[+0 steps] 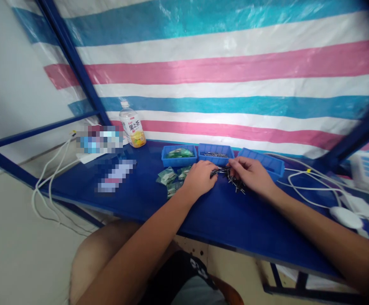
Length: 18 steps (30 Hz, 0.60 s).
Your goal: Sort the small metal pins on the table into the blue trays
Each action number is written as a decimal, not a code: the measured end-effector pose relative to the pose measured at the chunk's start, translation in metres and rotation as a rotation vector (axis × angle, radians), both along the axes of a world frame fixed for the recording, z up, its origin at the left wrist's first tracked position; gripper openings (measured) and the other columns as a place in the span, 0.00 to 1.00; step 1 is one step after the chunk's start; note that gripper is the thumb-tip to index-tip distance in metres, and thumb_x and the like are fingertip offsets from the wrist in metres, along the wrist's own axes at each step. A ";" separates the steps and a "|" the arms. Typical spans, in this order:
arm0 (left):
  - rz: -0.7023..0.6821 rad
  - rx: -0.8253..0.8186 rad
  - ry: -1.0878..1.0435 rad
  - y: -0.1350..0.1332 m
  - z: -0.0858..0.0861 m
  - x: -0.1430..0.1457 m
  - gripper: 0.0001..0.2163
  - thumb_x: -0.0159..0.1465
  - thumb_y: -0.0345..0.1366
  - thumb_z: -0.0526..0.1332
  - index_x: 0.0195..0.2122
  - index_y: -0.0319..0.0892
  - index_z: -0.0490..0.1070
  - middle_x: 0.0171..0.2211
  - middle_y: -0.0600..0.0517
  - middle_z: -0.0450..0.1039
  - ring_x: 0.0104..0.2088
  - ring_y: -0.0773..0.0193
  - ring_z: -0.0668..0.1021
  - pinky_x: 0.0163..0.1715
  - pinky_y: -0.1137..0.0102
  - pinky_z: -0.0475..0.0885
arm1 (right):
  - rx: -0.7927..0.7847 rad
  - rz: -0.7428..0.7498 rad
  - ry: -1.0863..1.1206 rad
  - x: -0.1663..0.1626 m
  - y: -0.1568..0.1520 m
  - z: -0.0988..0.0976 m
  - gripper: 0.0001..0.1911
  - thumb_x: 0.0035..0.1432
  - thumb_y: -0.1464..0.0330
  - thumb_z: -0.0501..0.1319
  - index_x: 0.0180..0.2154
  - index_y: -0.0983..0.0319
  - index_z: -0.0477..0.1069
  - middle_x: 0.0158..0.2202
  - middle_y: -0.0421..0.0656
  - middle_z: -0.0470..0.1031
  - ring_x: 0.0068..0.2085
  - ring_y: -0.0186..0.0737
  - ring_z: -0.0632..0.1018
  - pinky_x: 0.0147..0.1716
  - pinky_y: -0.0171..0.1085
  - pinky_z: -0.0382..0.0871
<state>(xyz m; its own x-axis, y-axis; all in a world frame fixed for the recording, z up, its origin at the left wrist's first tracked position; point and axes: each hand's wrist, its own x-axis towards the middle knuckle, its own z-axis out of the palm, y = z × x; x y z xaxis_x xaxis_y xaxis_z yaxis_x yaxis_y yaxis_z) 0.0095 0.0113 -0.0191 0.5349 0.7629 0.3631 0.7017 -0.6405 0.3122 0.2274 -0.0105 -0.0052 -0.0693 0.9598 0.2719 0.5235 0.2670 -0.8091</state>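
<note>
A loose pile of thin metal pins [235, 184], dark along part of their length and silvery elsewhere, lies on the blue tabletop [216, 220] between my hands. My left hand [201, 177] rests at the pile's left side, its fingers curled around several pins that poke out by the fingertips. Over the right side of the pile, my right hand [251, 173] has thumb and fingers pinched together on pins, partly hidden by the hand. Small clear packets with a green tint [168, 176] lie just left of my left hand, which covers some of them.
Behind the hands stand a blue bin with green packets [168, 162], a blue bin of metal pins [216, 161] and a third blue bin [275, 165], partly covered by my right hand. A drink bottle [133, 127] stands back left. White cables [301, 190] lie at right.
</note>
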 end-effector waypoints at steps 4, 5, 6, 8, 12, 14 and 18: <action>-0.006 -0.010 0.016 0.001 0.002 -0.001 0.13 0.70 0.35 0.62 0.53 0.44 0.81 0.53 0.47 0.82 0.53 0.52 0.80 0.56 0.58 0.75 | 0.337 0.154 -0.430 0.001 -0.005 -0.005 0.12 0.71 0.59 0.61 0.46 0.58 0.80 0.43 0.47 0.83 0.43 0.50 0.80 0.48 0.49 0.74; -0.005 -0.009 0.017 0.001 0.002 -0.001 0.13 0.70 0.35 0.62 0.52 0.45 0.81 0.52 0.48 0.82 0.52 0.52 0.80 0.56 0.58 0.75 | 0.392 0.197 -0.507 0.001 -0.004 -0.008 0.12 0.70 0.61 0.61 0.49 0.58 0.80 0.47 0.49 0.83 0.48 0.53 0.79 0.53 0.52 0.73; -0.004 -0.009 0.018 0.001 0.002 -0.001 0.12 0.70 0.34 0.61 0.52 0.45 0.81 0.52 0.48 0.82 0.52 0.52 0.80 0.56 0.58 0.75 | 0.424 0.226 -0.562 0.001 -0.003 -0.011 0.13 0.70 0.63 0.61 0.51 0.59 0.80 0.49 0.50 0.83 0.51 0.54 0.78 0.55 0.53 0.72; -0.004 -0.008 0.017 0.001 0.002 -0.001 0.13 0.71 0.34 0.61 0.53 0.45 0.81 0.51 0.48 0.83 0.52 0.52 0.80 0.56 0.58 0.75 | 0.447 0.256 -0.624 0.002 -0.001 -0.015 0.14 0.70 0.65 0.60 0.53 0.60 0.79 0.50 0.51 0.83 0.51 0.55 0.78 0.55 0.53 0.73; -0.008 -0.014 0.004 0.001 0.002 0.000 0.13 0.69 0.34 0.62 0.53 0.44 0.80 0.50 0.48 0.83 0.51 0.51 0.81 0.56 0.57 0.76 | 0.444 0.275 -0.677 0.005 0.002 -0.016 0.13 0.72 0.68 0.58 0.51 0.59 0.80 0.46 0.50 0.83 0.47 0.53 0.79 0.50 0.50 0.75; -0.010 -0.012 -0.004 0.001 0.001 0.000 0.12 0.69 0.33 0.63 0.52 0.44 0.81 0.50 0.48 0.84 0.51 0.50 0.81 0.56 0.56 0.76 | 0.437 0.277 -0.698 0.006 0.002 -0.015 0.13 0.71 0.69 0.58 0.50 0.58 0.80 0.45 0.49 0.84 0.45 0.52 0.80 0.47 0.49 0.75; -0.016 -0.007 -0.016 0.002 0.000 0.000 0.12 0.68 0.33 0.63 0.51 0.44 0.81 0.50 0.48 0.84 0.50 0.51 0.82 0.55 0.57 0.77 | 0.433 0.269 -0.739 0.006 0.000 -0.013 0.13 0.70 0.71 0.58 0.49 0.58 0.81 0.42 0.48 0.83 0.44 0.50 0.81 0.45 0.46 0.74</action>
<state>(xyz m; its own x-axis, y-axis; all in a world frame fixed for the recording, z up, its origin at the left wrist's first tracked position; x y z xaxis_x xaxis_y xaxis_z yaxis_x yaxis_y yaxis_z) 0.0098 0.0130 -0.0189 0.5416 0.7567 0.3663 0.6862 -0.6496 0.3274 0.2339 -0.0101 -0.0182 -0.5779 0.7094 0.4035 0.7463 0.6594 -0.0904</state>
